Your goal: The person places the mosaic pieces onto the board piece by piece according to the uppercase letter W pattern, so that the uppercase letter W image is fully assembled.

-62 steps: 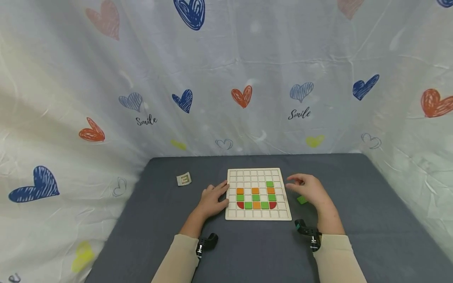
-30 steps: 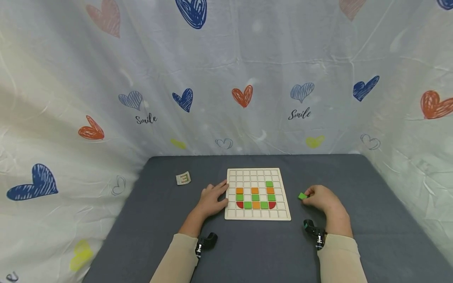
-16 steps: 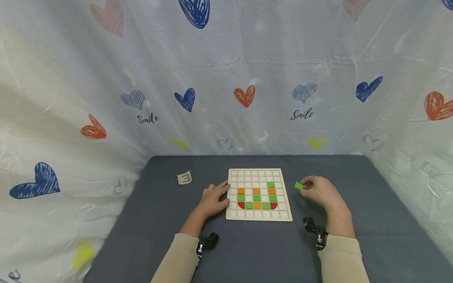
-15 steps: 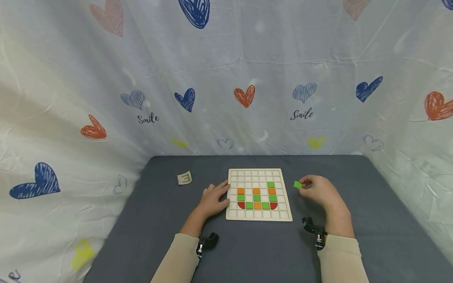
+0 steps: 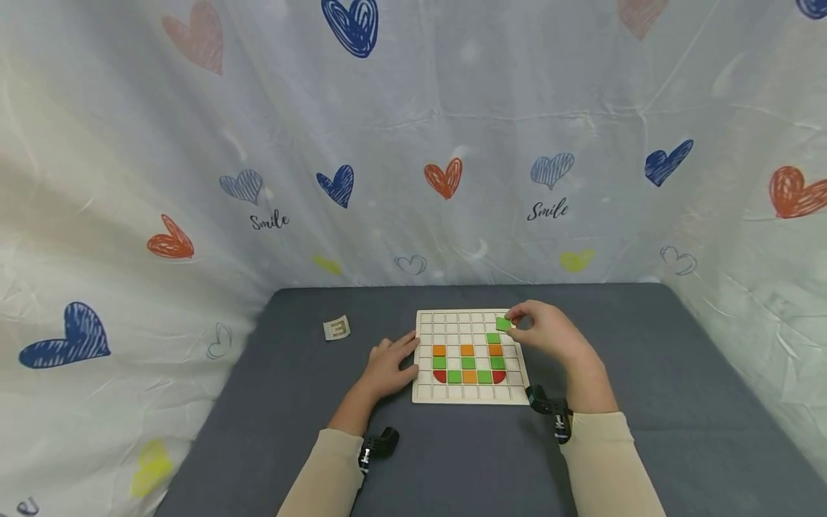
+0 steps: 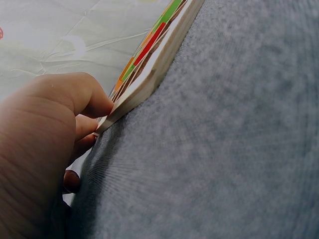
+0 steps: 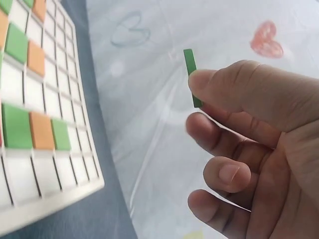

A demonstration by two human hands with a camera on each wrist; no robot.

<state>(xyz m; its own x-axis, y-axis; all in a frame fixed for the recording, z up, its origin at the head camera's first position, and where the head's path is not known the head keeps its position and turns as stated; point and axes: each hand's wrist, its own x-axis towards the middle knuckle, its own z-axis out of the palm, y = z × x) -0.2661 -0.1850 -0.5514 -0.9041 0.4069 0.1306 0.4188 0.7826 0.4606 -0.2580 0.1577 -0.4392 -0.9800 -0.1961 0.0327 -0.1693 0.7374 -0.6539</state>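
Observation:
A pale wooden grid board (image 5: pixel 426 393) lies on the table, with green, orange and red tiles set in some of its cells. My left hand (image 5: pixel 385 366) rests at the board's left edge, its fingers and thumb touching the rim; the left wrist view shows the thumb (image 6: pixel 97 99) against that wooden edge. My right hand (image 5: pixel 549 330) pinches a green square tile (image 7: pixel 191 74) between thumb and index finger. In the head view the tile is over the board's upper right corner. The right wrist view shows it edge-on, apart from the board, with the other fingers loosely bent.
A small printed paper slip (image 5: pixel 337 328) lies left of the board on the dark grey tablecloth (image 5: pixel 465 459). Behind the table hangs a white curtain (image 5: pixel 388 237) printed with hearts.
My right hand took hold of the green tile on the cloth, lifted it and carried it left over the board's upper right corner. The left hand has stayed at the board's edge.

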